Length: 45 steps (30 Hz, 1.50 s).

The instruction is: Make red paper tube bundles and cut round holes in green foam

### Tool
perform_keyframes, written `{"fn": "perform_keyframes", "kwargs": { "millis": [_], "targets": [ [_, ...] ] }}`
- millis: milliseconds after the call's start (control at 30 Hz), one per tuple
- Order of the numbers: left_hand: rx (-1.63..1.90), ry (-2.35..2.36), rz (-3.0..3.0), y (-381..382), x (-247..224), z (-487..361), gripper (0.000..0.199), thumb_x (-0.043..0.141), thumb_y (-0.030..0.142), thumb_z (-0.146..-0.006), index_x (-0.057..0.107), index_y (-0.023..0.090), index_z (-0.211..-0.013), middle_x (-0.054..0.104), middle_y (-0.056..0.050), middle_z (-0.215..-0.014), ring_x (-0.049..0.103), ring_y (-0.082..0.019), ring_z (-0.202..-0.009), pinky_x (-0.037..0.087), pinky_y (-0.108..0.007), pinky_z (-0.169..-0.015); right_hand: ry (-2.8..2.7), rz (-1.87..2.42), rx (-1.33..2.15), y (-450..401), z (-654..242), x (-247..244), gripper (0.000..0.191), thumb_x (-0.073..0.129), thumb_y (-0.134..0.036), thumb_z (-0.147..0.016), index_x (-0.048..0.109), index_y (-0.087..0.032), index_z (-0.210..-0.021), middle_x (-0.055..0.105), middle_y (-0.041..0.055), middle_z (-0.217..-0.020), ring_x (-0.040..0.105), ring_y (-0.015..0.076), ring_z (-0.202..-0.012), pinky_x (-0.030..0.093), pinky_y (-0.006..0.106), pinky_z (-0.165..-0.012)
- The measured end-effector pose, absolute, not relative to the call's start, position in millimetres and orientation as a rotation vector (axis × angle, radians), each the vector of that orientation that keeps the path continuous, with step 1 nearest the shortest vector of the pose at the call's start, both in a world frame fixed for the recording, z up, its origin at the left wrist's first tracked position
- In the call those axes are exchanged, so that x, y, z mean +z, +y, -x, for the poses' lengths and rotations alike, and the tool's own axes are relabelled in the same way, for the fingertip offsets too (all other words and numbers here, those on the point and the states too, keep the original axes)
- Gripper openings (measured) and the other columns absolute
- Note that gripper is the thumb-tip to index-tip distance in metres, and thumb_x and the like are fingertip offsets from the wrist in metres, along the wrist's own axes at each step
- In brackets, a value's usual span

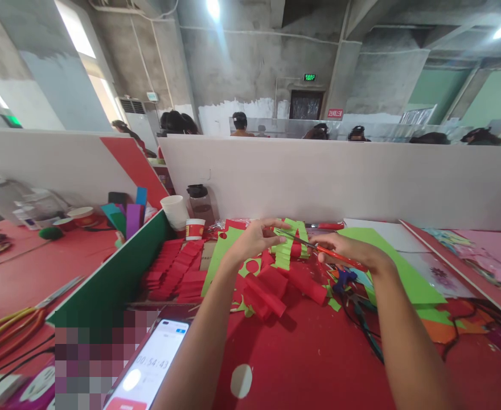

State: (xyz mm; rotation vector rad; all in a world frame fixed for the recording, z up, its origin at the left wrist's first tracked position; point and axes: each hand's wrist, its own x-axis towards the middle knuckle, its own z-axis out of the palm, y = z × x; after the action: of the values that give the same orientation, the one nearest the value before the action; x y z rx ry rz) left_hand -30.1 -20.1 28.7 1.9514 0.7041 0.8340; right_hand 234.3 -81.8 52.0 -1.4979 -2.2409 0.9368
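Note:
My right hand point(338, 247) is closed on orange-handled scissors point(333, 255), whose blades point left toward my left hand. My left hand point(261, 236) has its thumb and fingers near the blade tips, beside a small green piece; its fingertips pinch something too small to make out. Behind and below the blades lie pleated light-green paper strips point(283, 256) with some red paper. Rolled and folded red paper pieces point(271, 293) rest on the red table just in front of my hands.
Stacked pleated red strips point(176, 267) lie left, beside a green divider point(105, 267). A phone point(152, 364) shows a timer at front left. Paper cups point(195, 229) and a bottle point(200, 205) stand behind. Green sheets point(398, 265) and dark-handled pliers point(364, 319) lie right.

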Motion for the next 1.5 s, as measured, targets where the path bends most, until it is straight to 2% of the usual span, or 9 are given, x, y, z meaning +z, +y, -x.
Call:
{"fn": "perform_keyframes", "kwargs": {
  "millis": [67, 267, 500, 867, 967, 1100, 1333, 1500],
  "targets": [
    [0.829, 0.728, -1.962, -21, 29, 31, 0.038, 0.067, 0.036, -0.084, 0.066, 0.018, -0.117, 0.057, 0.001, -0.066, 0.042, -0.008, -0.055, 0.033, -0.023, -0.052, -2.256, 1.503, 0.916, -83, -234, 53, 0.054, 0.062, -0.061, -0.081, 0.065, -0.019, -0.114, 0.065, 0.0061, -0.086, 0.054, 0.0176, -0.07, 0.044, 0.027, -0.06],
    [0.832, 0.744, -1.95, -23, 30, 31, 0.038, 0.067, 0.035, -0.084, 0.066, 0.019, -0.119, 0.052, 0.003, -0.063, 0.04, -0.008, -0.053, 0.032, -0.024, -0.051, -2.261, 1.511, 0.877, -83, -234, 53, 0.055, 0.06, -0.064, -0.082, 0.067, -0.019, -0.112, 0.067, 0.0067, -0.086, 0.057, 0.0192, -0.073, 0.045, 0.028, -0.063],
    [0.823, 0.746, -1.948, -25, 33, 32, 0.039, 0.068, 0.033, -0.083, 0.066, 0.019, -0.119, 0.056, 0.002, -0.066, 0.042, -0.008, -0.054, 0.032, -0.023, -0.052, -2.276, 1.534, 0.862, -83, -233, 54, 0.049, 0.062, -0.06, -0.082, 0.068, -0.02, -0.11, 0.069, 0.0076, -0.092, 0.061, 0.022, -0.083, 0.048, 0.029, -0.07],
    [0.825, 0.729, -1.989, -26, 38, 32, 0.036, 0.067, 0.03, -0.083, 0.067, 0.018, -0.116, 0.059, 0.0, -0.073, 0.045, -0.009, -0.059, 0.034, -0.022, -0.052, -2.245, 1.598, 0.801, -89, -228, 59, 0.048, 0.064, -0.059, -0.08, 0.07, -0.02, -0.108, 0.07, 0.008, -0.091, 0.06, 0.0218, -0.08, 0.047, 0.029, -0.068],
    [0.814, 0.736, -1.994, -26, 38, 33, 0.035, 0.067, 0.03, -0.083, 0.067, 0.019, -0.116, 0.058, 0.001, -0.072, 0.043, -0.008, -0.056, 0.032, -0.022, -0.049, -2.243, 1.571, 0.831, -89, -227, 60, 0.047, 0.064, -0.058, -0.081, 0.069, -0.019, -0.107, 0.069, 0.0062, -0.086, 0.058, 0.0197, -0.074, 0.044, 0.027, -0.064],
    [0.809, 0.738, -1.986, -25, 37, 33, 0.035, 0.068, 0.029, -0.083, 0.067, 0.019, -0.117, 0.057, 0.001, -0.07, 0.046, -0.009, -0.058, 0.032, -0.022, -0.049, -2.255, 1.556, 0.843, -89, -224, 62, 0.041, 0.065, -0.054, -0.081, 0.068, -0.019, -0.103, 0.067, 0.0037, -0.084, 0.057, 0.019, -0.074, 0.042, 0.027, -0.065],
    [0.817, 0.742, -2.001, -25, 37, 35, 0.035, 0.067, 0.031, -0.084, 0.067, 0.02, -0.117, 0.06, 0.0, -0.073, 0.046, -0.009, -0.057, 0.032, -0.023, -0.048, -2.284, 1.572, 0.76, -87, -227, 59, 0.046, 0.066, -0.056, -0.08, 0.069, -0.02, -0.107, 0.068, 0.0049, -0.084, 0.059, 0.0212, -0.076, 0.044, 0.029, -0.066],
    [0.832, 0.746, -2.02, -27, 38, 37, 0.035, 0.069, 0.034, -0.083, 0.068, 0.02, -0.115, 0.06, -0.001, -0.074, 0.051, -0.011, -0.06, 0.033, -0.022, -0.047, -2.297, 1.534, 0.733, -84, -230, 54, 0.054, 0.065, -0.061, -0.08, 0.069, -0.018, -0.112, 0.071, 0.0091, -0.092, 0.063, 0.026, -0.088, 0.048, 0.032, -0.074]
  ]
}}
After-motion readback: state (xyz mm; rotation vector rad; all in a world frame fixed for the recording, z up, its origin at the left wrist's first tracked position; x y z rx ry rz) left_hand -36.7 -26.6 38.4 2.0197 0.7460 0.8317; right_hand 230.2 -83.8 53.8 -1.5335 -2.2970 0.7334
